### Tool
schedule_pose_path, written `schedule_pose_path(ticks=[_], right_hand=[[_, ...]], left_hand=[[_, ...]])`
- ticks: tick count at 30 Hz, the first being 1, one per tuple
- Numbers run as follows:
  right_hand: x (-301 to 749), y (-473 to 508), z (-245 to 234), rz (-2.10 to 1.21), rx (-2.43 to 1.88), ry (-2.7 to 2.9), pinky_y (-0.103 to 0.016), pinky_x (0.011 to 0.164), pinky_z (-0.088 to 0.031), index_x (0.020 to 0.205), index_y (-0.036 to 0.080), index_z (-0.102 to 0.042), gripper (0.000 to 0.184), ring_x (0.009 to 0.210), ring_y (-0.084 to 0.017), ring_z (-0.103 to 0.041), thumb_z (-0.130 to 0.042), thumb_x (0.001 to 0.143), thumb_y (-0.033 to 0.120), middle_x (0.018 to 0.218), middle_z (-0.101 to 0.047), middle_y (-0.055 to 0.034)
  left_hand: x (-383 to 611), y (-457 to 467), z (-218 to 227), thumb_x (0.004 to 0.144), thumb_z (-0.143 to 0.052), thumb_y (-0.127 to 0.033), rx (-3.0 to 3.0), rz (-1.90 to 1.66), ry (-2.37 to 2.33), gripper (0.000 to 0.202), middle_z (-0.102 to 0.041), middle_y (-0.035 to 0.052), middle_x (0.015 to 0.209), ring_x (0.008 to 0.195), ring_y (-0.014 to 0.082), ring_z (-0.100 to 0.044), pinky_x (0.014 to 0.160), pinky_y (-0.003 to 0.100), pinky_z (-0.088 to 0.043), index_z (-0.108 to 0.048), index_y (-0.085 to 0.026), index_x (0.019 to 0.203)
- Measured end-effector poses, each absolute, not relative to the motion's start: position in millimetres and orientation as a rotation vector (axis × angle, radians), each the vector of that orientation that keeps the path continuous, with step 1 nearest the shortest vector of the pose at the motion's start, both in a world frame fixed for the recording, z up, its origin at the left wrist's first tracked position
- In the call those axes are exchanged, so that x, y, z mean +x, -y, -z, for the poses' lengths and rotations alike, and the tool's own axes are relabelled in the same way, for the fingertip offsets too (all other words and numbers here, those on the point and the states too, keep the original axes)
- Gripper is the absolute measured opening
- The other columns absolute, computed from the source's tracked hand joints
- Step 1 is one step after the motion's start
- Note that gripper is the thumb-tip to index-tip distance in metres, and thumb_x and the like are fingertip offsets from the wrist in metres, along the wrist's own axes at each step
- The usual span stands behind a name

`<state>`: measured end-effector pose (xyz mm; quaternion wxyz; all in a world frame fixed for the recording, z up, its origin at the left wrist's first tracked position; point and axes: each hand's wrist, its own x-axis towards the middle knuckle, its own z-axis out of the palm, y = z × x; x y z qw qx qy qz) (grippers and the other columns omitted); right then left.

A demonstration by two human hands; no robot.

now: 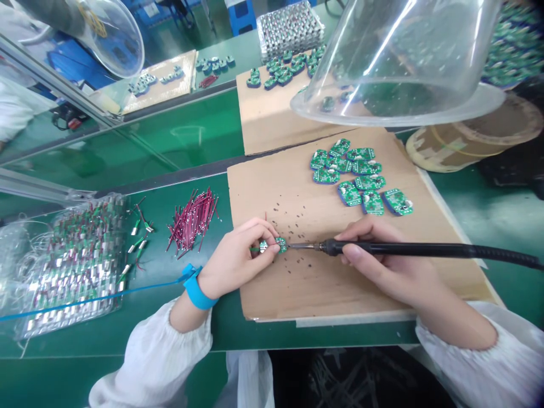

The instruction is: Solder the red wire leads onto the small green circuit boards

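Note:
My left hand [246,249], with a blue strap on the wrist, pinches a small green circuit board [280,245] over the cardboard sheet [272,294]. Part of the board is hidden by my fingers, and a short red wire end rises above them. In my right hand [382,255] is a black-handled soldering iron [403,249], held level with its tip pointing left. The tip reaches the board's right edge; whether it touches is too small to tell. Dark specks lie scattered on the cardboard around the tip. Several green boards [357,170] sit farther back on the sheet.
A pile of red wires [193,221] lies left of the cardboard. Beyond it is a plastic tray [76,266] of small wired parts. A clear fume hood [399,68] hangs over the back right, near a brown round container [471,136]. A reflective partition [182,133] runs behind.

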<state>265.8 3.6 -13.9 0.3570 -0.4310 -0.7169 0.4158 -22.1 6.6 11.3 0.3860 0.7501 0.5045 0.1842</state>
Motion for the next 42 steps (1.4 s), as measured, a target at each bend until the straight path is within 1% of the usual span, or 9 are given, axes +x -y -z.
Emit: schedule_pose_path(ticks=[5, 11, 17, 24, 27, 33, 38, 42], right_hand=[[266.8, -3.4, 13.8, -1.056, -1.09, 1.866, -0.028, 0.064, -0.052, 0.104, 0.028, -0.064, 0.008, 0.071, -0.015, -0.067, -0.066, 0.097, 0.025, 0.084, -0.07, 0.0006], [264.1, -5.6, 13.0, -1.031, -1.099, 1.888, -0.027, 0.064, -0.052, 0.104, 0.027, -0.065, 0.007, 0.071, -0.014, -0.068, -0.066, 0.097, 0.026, 0.085, -0.07, 0.0007], [262.5, -7.0, 11.8, -1.029, -1.091, 1.905, -0.026, 0.059, -0.049, 0.101, 0.025, -0.064, 0.006, 0.065, -0.013, -0.064, -0.066, 0.096, 0.027, 0.08, -0.067, 0.0011], [265.5, -3.4, 12.8, -1.084, -1.079, 1.817, -0.028, 0.063, -0.049, 0.101, 0.024, -0.063, 0.003, 0.068, -0.015, -0.063, -0.064, 0.098, 0.025, 0.078, -0.067, 0.0008], [265.4, -3.7, 13.4, -1.073, -1.07, 1.773, -0.027, 0.063, -0.047, 0.099, 0.025, -0.063, 0.002, 0.067, -0.013, -0.061, -0.063, 0.098, 0.026, 0.075, -0.066, 0.0022], [264.5, -4.6, 12.5, -1.07, -1.073, 1.789, -0.025, 0.064, -0.047, 0.098, 0.025, -0.063, 0.001, 0.068, -0.012, -0.061, -0.064, 0.098, 0.026, 0.077, -0.065, 0.0033], [265.4, -4.5, 14.3, -1.064, -1.09, 1.813, -0.026, 0.062, -0.047, 0.099, 0.026, -0.063, 0.002, 0.067, -0.012, -0.061, -0.065, 0.097, 0.027, 0.077, -0.066, 0.0028], [265.6, -5.0, 15.8, -1.057, -1.103, 1.827, -0.027, 0.062, -0.048, 0.099, 0.026, -0.064, 0.004, 0.067, -0.013, -0.062, -0.066, 0.096, 0.027, 0.079, -0.067, 0.0023]], left_hand=[[-21.4, -6.2, -11.5, 0.094, -0.062, -0.017, 1.903, -0.479, -1.288, 0.008, -0.066, 0.0017, 0.111, 0.086, 0.012, -0.06, 0.072, 0.026, -0.046, -0.06, -0.018, 0.087], [-21.7, -7.7, -9.4, 0.094, -0.062, -0.017, 1.902, -0.479, -1.282, 0.008, -0.066, 0.0016, 0.111, 0.086, 0.0119, -0.059, 0.07, 0.026, -0.045, -0.061, -0.018, 0.087], [-21.7, -7.6, -9.5, 0.093, -0.063, -0.016, 1.904, -0.488, -1.276, 0.007, -0.067, 0.0019, 0.11, 0.09, 0.0132, -0.061, 0.073, 0.026, -0.046, -0.062, -0.019, 0.087], [-23.3, -5.7, -9.9, 0.092, -0.065, -0.014, 1.914, -0.502, -1.265, 0.007, -0.067, 0.0004, 0.111, 0.087, 0.0117, -0.06, 0.072, 0.026, -0.046, -0.062, -0.019, 0.087], [-22.7, -6.4, -9.4, 0.091, -0.065, -0.014, 1.911, -0.504, -1.269, 0.007, -0.067, -0.0002, 0.11, 0.086, 0.0112, -0.06, 0.072, 0.025, -0.045, -0.062, -0.019, 0.086], [-22.3, -6.8, -9.0, 0.091, -0.064, -0.014, 1.918, -0.494, -1.265, 0.008, -0.067, -0.0003, 0.11, 0.087, 0.0117, -0.06, 0.073, 0.026, -0.046, -0.061, -0.019, 0.087], [-22.9, -6.8, -9.4, 0.092, -0.063, -0.014, 1.93, -0.486, -1.263, 0.007, -0.066, -0.0002, 0.11, 0.089, 0.0126, -0.06, 0.074, 0.027, -0.046, -0.061, -0.019, 0.087], [-22.8, -7.3, -9.7, 0.092, -0.063, -0.015, 1.934, -0.479, -1.264, 0.007, -0.066, -0.0004, 0.11, 0.085, 0.0119, -0.058, 0.073, 0.027, -0.046, -0.06, -0.02, 0.087]])
